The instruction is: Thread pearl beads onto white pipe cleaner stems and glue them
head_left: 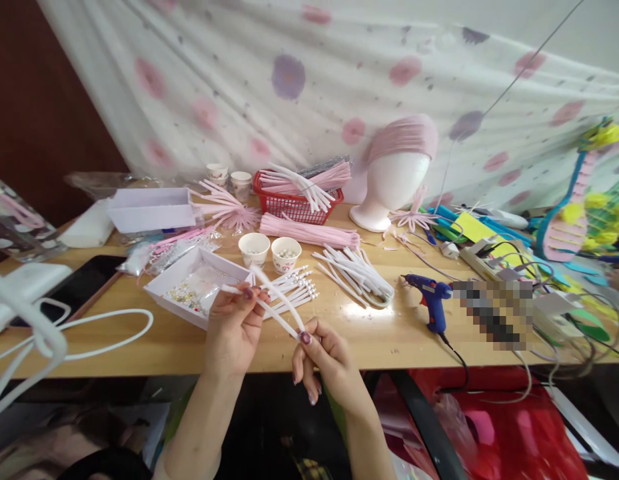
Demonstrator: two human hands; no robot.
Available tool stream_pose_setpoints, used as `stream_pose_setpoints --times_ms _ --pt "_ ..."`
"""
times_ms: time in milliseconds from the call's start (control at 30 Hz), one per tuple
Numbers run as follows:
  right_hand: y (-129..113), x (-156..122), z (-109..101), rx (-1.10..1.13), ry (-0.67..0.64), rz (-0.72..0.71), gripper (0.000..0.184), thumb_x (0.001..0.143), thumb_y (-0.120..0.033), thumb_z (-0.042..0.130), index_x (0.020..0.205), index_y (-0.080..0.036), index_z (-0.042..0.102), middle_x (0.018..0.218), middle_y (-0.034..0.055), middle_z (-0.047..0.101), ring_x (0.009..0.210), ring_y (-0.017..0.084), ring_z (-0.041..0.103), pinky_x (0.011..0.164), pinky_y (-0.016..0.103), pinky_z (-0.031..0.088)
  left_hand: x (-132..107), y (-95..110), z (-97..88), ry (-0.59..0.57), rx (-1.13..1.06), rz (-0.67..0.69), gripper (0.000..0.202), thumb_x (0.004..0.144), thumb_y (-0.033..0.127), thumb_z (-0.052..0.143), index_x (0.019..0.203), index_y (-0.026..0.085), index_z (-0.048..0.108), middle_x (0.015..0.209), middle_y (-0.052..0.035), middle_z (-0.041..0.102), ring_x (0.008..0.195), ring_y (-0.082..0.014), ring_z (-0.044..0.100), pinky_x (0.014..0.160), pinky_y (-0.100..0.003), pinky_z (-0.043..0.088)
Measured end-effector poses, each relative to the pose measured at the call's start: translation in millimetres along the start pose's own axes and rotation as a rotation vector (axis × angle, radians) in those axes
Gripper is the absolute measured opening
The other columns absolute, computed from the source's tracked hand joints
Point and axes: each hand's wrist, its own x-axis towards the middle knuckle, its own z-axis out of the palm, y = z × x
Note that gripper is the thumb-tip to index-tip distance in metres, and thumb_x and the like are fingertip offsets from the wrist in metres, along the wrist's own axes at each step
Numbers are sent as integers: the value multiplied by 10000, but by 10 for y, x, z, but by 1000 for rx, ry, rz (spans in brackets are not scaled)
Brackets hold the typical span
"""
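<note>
Both hands are raised over the table's front edge with a white pipe cleaner (280,321) stretched between them. My left hand (235,327) pinches it between thumb and fingers, and a short end sticks out to the left. With thumb and index finger, my right hand (323,357) grips it where two white lengths meet; whether this is one folded piece or two I cannot tell. Just behind the hands lie white stems with pearl-like bead tips (295,293). Two paper cups (254,250) holding small beads stand behind those. A white box (164,290) of beads is beside my left hand.
A bundle of white pipe cleaners (359,277) and a blue glue gun (432,300) lie to the right. Pink pipe cleaners (309,232), a red basket (292,205) and a white foam head (396,183) stand behind. A phone (84,287) and white cable are at left; power strips (482,260) at right.
</note>
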Motion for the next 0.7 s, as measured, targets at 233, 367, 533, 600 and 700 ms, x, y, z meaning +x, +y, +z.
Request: stream_pose_setpoints --times_ms 233,367,533,600,700 --pt "59 0 47 22 -4 31 425 963 -611 648 900 -226 479 539 -61 659 283 73 509 309 147 290 31 109 -54 -34 63 6 325 516 321 1040 666 220 769 604 62 721 582 -89 684 642 -199 596" --pt "70 -2 80 14 11 17 425 960 -607 660 949 -215 497 627 -25 725 347 87 601 353 144 335 4 181 -38 -46 92 -18 279 628 404 990 714 218 802 854 -3 828 783 -142 761 769 -259 625" --pt "24 -18 108 -50 26 -2 424 971 -600 654 937 -197 529 673 7 753 432 98 671 414 151 379 -18 200 21 -5 93 -77 240 632 350 993 755 230 825 1039 -45 849 974 -193 770 859 -287 608" --pt "12 -14 100 -50 25 -2 433 963 -608 660 921 -199 525 657 5 750 438 100 678 419 148 378 -11 186 40 47 73 -62 254 603 337 1007 759 242 830 965 -14 854 923 -156 774 818 -226 603" --pt "11 -2 75 -52 37 16 453 941 -624 679 885 -201 526 645 9 751 439 102 678 417 147 380 4 168 69 15 41 -107 262 580 340 1015 744 250 832 1030 -31 856 964 -191 794 837 -252 631"
